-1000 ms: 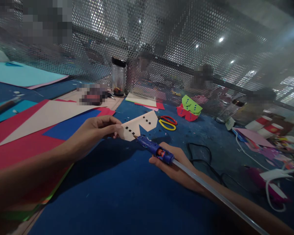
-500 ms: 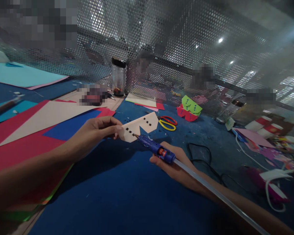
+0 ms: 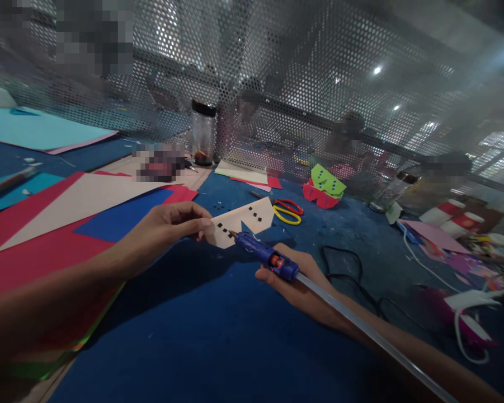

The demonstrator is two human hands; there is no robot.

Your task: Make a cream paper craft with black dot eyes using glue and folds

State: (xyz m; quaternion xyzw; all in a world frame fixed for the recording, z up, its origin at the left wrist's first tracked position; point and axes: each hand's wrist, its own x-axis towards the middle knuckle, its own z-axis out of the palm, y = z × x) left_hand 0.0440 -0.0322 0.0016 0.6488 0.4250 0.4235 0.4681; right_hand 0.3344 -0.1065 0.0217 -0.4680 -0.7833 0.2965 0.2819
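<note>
Between the thumb and fingers of my left hand (image 3: 172, 229) is a pale paper cutout (image 3: 239, 219) with a notch in its lower edge and several small black squares on it. My right hand (image 3: 297, 280) is wrapped round a blue glue gun (image 3: 264, 253), a long clear glue stick (image 3: 361, 319) sticking out of its back. The gun's nozzle is at the cutout near the left group of squares; whether it touches the paper I cannot tell. Scissors (image 3: 288, 212) with red and yellow handles lie just behind the cutout.
Green and red paper cutouts (image 3: 325, 187) with blue dots stand farther back. Coloured paper sheets (image 3: 46, 212) cover the left side. A black-lidded jar (image 3: 203, 134) stands by the perforated metal screen (image 3: 285, 73). A dark cable (image 3: 361, 268) and a white cord (image 3: 459, 336) lie at right.
The paper cutout has shifted slightly down and right and tilted a little, with the glue gun's tip still at its left group of squares. My right hand has barely moved.
</note>
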